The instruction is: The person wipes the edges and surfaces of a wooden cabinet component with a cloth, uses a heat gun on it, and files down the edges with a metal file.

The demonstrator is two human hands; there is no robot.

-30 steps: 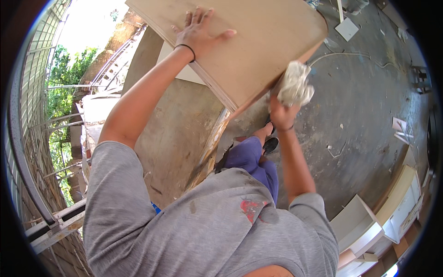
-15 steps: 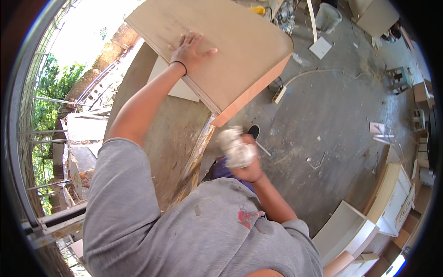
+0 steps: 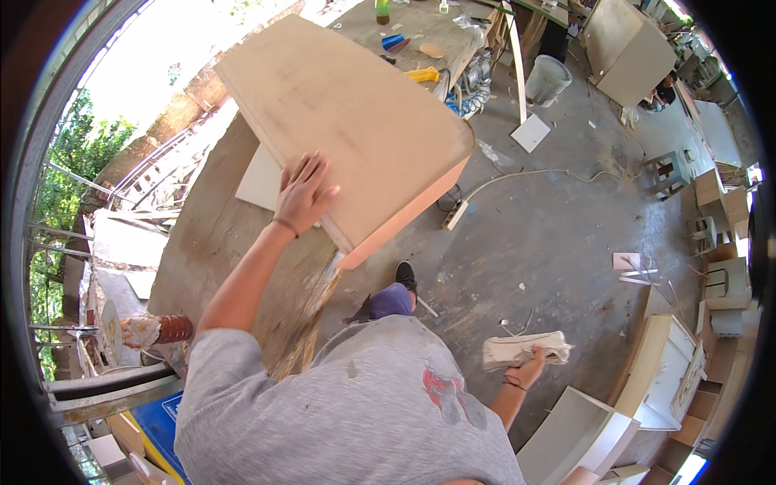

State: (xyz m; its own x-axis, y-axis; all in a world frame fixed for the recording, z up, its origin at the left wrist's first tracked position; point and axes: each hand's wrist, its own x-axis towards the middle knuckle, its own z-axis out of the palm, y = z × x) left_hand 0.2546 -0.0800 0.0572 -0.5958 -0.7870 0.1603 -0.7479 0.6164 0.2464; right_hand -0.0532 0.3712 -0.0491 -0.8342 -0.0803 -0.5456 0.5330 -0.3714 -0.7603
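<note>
A large beige wooden box or cabinet (image 3: 368, 121) with a smooth flat top and a rounded corner rests on the workbench (image 3: 206, 218) in front of me. My left hand (image 3: 303, 194) lies flat on its top near the left edge, fingers stretched out. Away to the right, over the floor, my right hand (image 3: 527, 372) grips a folded off-white cloth (image 3: 505, 351), apart from the box. Partly under the box sits a white board (image 3: 257, 179).
At the bench's far end lie a blue cup (image 3: 393, 42), a yellow tool (image 3: 422, 75) and a green bottle (image 3: 382, 11). A power strip (image 3: 455, 215) with its cord is on the floor. Beyond stands a translucent bucket (image 3: 548, 81); white cabinet parts (image 3: 663, 372) are at right.
My right hand has swung away from the box, out to the right with the cloth. The left hand has slid back toward me along the top. The view has shifted too.
</note>
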